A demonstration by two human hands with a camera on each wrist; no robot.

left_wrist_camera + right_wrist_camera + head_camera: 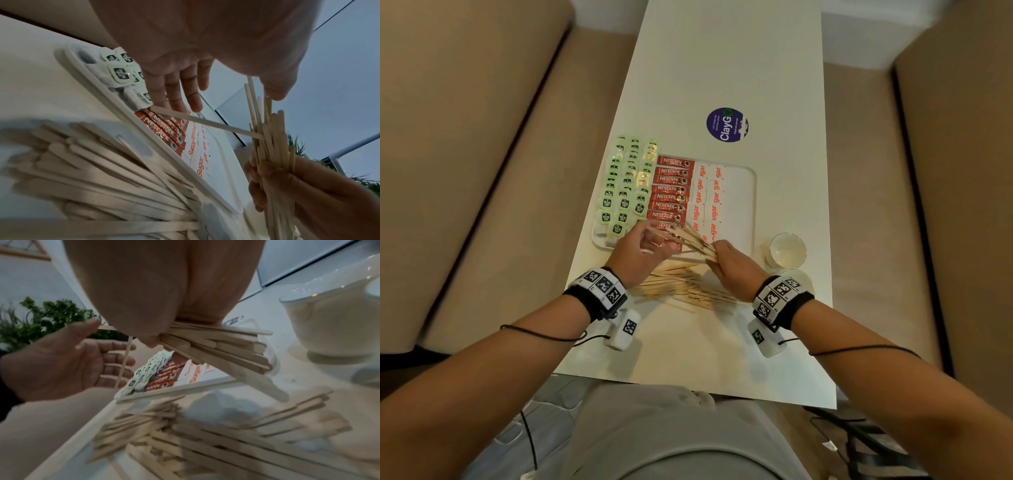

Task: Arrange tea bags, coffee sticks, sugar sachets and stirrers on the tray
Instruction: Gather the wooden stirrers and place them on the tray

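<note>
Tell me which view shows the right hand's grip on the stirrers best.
Left wrist: the right hand wraps the stirrer bundle, fingers visible. The head view shows only the hand's back; in the right wrist view the palm hides the fingers.

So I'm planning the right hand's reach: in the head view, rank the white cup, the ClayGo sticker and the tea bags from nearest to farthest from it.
1. White cup, just right of the right hand.
2. Tea bags, on the tray's left side.
3. ClayGo sticker, beyond the tray.

Both forearms bare. Each wrist: black strap [599, 301] carrying white blocks with black square-code markers [777, 291]. White tagged module [625, 329] hangs beneath each wrist; thin black cable [541, 334] loops across each forearm. Grey garment [671, 435] on the torso.
</note>
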